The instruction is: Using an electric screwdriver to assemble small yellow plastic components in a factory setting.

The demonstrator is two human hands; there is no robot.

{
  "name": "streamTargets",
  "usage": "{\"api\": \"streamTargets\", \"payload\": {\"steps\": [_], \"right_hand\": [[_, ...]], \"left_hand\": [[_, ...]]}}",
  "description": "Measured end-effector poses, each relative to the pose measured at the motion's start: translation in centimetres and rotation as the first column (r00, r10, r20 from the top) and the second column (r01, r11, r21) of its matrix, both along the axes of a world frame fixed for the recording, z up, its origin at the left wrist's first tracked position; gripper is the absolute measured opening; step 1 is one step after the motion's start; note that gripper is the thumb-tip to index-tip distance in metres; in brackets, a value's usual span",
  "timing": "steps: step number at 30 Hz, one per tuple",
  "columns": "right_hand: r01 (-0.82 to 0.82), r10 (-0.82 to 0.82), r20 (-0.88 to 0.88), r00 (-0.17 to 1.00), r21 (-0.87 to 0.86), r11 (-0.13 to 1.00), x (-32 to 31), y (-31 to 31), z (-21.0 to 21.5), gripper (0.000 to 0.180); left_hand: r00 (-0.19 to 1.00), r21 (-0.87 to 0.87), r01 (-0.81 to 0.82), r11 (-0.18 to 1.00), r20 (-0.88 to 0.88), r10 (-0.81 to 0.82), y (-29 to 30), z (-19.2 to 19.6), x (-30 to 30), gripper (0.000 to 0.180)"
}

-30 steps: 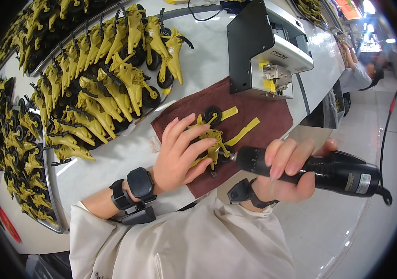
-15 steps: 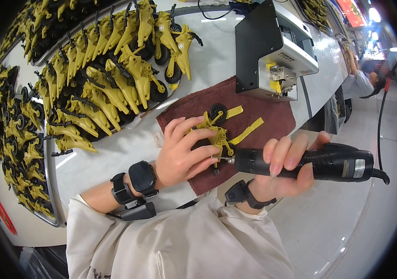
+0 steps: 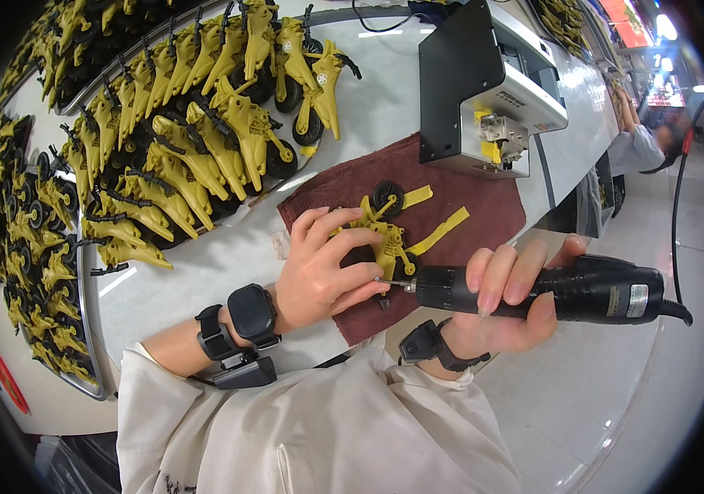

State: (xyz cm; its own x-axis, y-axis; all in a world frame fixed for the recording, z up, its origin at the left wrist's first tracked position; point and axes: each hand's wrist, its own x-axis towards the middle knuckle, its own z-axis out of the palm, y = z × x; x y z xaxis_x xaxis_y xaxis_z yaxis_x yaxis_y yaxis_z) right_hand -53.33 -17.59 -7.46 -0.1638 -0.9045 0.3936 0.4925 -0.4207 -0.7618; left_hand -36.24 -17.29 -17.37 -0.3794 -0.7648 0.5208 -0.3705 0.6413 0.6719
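Note:
My left hand (image 3: 327,265) is closed over a yellow-green toy motorcycle (image 3: 387,240) with black wheels, which lies on a dark red cloth (image 3: 484,198). The fingertips hide part of the toy. In my right hand (image 3: 512,292) is a black electric screwdriver (image 3: 591,290), held level with its bit pointing left. The bit's tip meets the toy close to my left fingertips; whether a screw sits there I cannot make out. Two yellow strips of tape (image 3: 438,232) lie beside the toy on the cloth.
A black and silver machine (image 3: 492,107) with a yellow-marked metal front stands behind the cloth. Trays at the left hold rows of yellow toy motorcycles (image 3: 195,156). A black cord (image 3: 677,206) hangs at the right. Another person (image 3: 644,148) sits at the far right.
Almost nothing has moved. Both hands keep their places, with the screwdriver bit at the same spot on the toy; the whole view has shifted very slightly.

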Motion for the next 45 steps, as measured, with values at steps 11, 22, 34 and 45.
{"api": "streamTargets", "payload": {"steps": [11,22,34,45], "right_hand": [[-0.047,0.047,-0.032,0.998,0.012,0.999,-0.1,0.1,-0.2,0.058],[-0.125,0.124,-0.097,0.988,-0.006,0.992,0.2,0.7,0.1,0.065],[0.203,-0.237,-0.314,0.919,-0.136,0.97,-0.3,-2.2,0.3,0.062],[0.055,-0.056,-0.428,0.902,-0.014,0.998,0.3,-2.9,-1.8,0.061]], "left_hand": [[0.999,-0.029,0.033,0.999,0.015,-0.033,0.1,-0.2,-0.2,0.018],[0.998,-0.041,0.059,0.997,0.001,-0.059,0.2,-0.3,-0.4,0.019],[0.939,0.004,0.109,0.994,0.328,-0.104,0.5,0.2,-0.9,0.063],[0.895,0.085,0.137,0.987,0.417,-0.16,0.5,0.2,-0.9,0.067]]}}
